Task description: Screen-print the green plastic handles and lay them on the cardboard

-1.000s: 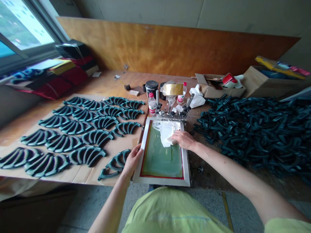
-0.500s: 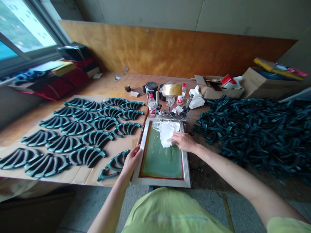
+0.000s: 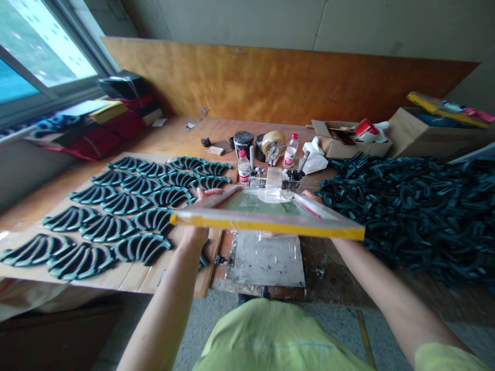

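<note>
A hinged printing screen frame (image 3: pixel 266 221), yellow-taped at its near edge with green mesh, is tilted up off the metal base plate (image 3: pixel 268 260). My left hand (image 3: pixel 201 203) grips the frame's left side from below, thumb over the edge. Only a small part of my right hand (image 3: pixel 309 196) shows behind the frame's right side; its fingers are hidden. A white cloth (image 3: pixel 274 188) lies on the mesh near the hinge clamps (image 3: pixel 270 172).
Rows of dark green curved plastic parts (image 3: pixel 131 206) lie on cardboard at the left. A large loose heap of the same parts (image 3: pixel 410 206) fills the right. Bottles (image 3: pixel 243 167), an ink tin (image 3: pixel 243 140), a tape roll and open boxes (image 3: pixel 348 139) stand behind.
The screen frame lay flat, with my right hand wiping the mesh with the cloth. Now both hands have swung its near edge up, baring the metal plate beneath.
</note>
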Demonstrator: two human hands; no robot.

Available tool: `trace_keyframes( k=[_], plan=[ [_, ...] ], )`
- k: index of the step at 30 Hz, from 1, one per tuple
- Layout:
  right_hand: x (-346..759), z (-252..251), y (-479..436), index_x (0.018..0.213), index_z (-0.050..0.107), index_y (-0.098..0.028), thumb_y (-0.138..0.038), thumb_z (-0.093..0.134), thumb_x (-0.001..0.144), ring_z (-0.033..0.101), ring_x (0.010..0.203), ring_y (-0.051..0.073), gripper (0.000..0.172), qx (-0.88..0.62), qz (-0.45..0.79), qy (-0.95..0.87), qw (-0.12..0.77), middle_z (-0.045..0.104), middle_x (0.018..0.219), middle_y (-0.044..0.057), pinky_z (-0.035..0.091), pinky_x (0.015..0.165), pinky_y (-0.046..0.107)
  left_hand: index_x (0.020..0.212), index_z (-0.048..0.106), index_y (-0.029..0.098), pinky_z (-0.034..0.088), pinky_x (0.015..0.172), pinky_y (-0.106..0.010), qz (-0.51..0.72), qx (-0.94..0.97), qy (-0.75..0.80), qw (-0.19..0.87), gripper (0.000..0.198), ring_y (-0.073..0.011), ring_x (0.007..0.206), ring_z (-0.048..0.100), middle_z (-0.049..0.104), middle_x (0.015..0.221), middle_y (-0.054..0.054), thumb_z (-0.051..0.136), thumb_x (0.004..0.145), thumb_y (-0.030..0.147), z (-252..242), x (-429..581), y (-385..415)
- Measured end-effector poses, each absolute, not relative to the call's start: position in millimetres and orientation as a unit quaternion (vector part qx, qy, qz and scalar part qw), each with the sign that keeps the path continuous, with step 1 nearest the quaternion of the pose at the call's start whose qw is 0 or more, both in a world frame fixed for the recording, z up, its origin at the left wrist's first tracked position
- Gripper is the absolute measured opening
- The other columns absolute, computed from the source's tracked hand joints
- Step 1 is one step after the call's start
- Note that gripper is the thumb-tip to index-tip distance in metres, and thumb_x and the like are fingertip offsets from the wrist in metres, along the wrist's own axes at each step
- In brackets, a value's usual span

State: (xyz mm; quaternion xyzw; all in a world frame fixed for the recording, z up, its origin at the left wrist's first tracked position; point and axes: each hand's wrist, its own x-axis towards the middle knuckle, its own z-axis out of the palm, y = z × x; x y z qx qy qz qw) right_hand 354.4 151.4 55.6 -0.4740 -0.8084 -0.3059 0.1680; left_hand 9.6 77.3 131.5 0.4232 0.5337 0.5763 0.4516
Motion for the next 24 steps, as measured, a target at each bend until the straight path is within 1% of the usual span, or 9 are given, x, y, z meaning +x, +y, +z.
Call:
trace_keyframes(
  k=[2,4,6,9,13,15,19,21,24],
  plan=[
    [347,34,130,0.057,0.060,-0.011,-0.004,0.049,0.086,0.050,0.041,0.007,0.032,-0.443,-0.287,-0.835,0.154,0.063,0.050,-0.006,0.046,0.044,0.017,0.099,0.067,0.013,0.052,0.062,-0.025,0.602,0.415,0.517,0.445,0.059,-0.0168,0.072,0.068,0.071,0.082,-0.005,0.041,0.088,0.065,148,17,98],
    [335,17,115,0.075,0.068,-0.013,-0.013,0.065,0.082,0.062,0.062,0.010,0.007,-0.460,-0.173,-0.856,0.157,0.071,0.070,-0.001,0.051,0.060,0.019,0.094,0.064,0.012,0.050,0.059,-0.023,0.607,0.408,0.512,0.450,0.058,-0.0156,0.070,0.067,0.070,0.076,-0.005,0.041,0.088,0.065,159,23,111],
    [325,8,107,0.094,0.068,-0.018,-0.022,0.074,0.078,0.063,0.085,0.015,0.017,-0.489,-0.022,-0.859,0.150,0.070,0.090,0.004,0.051,0.077,0.025,0.097,0.062,0.013,0.049,0.058,-0.021,0.626,0.393,0.508,0.442,0.057,-0.0141,0.069,0.067,0.070,0.076,-0.004,0.041,0.088,0.066,158,28,114],
    [314,15,98,0.091,0.065,-0.019,-0.023,0.069,0.083,0.058,0.093,0.019,0.010,-0.508,0.109,-0.839,0.160,0.065,0.093,0.005,0.046,0.085,0.031,0.110,0.058,0.018,0.050,0.057,-0.021,0.611,0.362,0.532,0.461,0.056,-0.0144,0.070,0.068,0.072,0.083,-0.004,0.048,0.085,0.066,130,42,91],
    [283,38,62,0.088,0.064,-0.019,-0.026,0.060,0.090,0.053,0.092,0.022,0.008,-0.471,0.086,-0.851,0.216,0.061,0.090,0.007,0.045,0.084,0.035,0.110,0.061,0.015,0.051,0.051,-0.029,0.359,0.305,0.571,0.672,0.063,-0.0251,0.076,0.071,0.073,0.094,-0.014,0.061,0.076,0.067,67,76,30],
    [266,42,45,0.092,0.065,-0.020,-0.028,0.056,0.092,0.053,0.092,0.022,0.012,-0.391,0.067,-0.894,0.208,0.062,0.088,0.007,0.045,0.084,0.036,0.103,0.062,0.016,0.054,0.055,-0.030,0.355,0.248,0.563,0.704,0.056,-0.0262,0.082,0.071,0.072,0.093,-0.012,0.063,0.076,0.065,41,88,5],
    [294,27,49,0.110,0.066,-0.022,-0.022,0.053,0.093,0.056,0.095,0.020,0.021,-0.319,0.102,-0.924,0.184,0.066,0.098,0.005,0.045,0.088,0.034,0.089,0.059,0.016,0.053,0.056,-0.027,0.426,0.198,0.593,0.654,0.048,-0.0232,0.079,0.072,0.069,0.082,-0.006,0.067,0.074,0.061,13,73,-19],
    [347,12,69,0.105,0.068,-0.021,-0.009,0.049,0.089,0.058,0.095,0.020,0.028,-0.433,0.097,-0.882,0.157,0.068,0.100,0.007,0.046,0.086,0.033,0.088,0.057,0.017,0.053,0.056,-0.027,0.460,0.188,0.630,0.597,0.050,-0.0228,0.077,0.072,0.069,0.082,-0.006,0.063,0.075,0.064,3,47,-27],
    [441,-16,103,0.101,0.069,-0.018,-0.001,0.045,0.080,0.058,0.097,0.025,0.036,-0.585,0.036,-0.810,0.031,0.067,0.102,0.013,0.046,0.083,0.036,0.088,0.055,0.017,0.053,0.059,-0.028,0.510,0.125,0.704,0.478,0.047,-0.0221,0.074,0.072,0.071,0.083,-0.008,0.055,0.080,0.064,-14,3,-50]
  ],
)
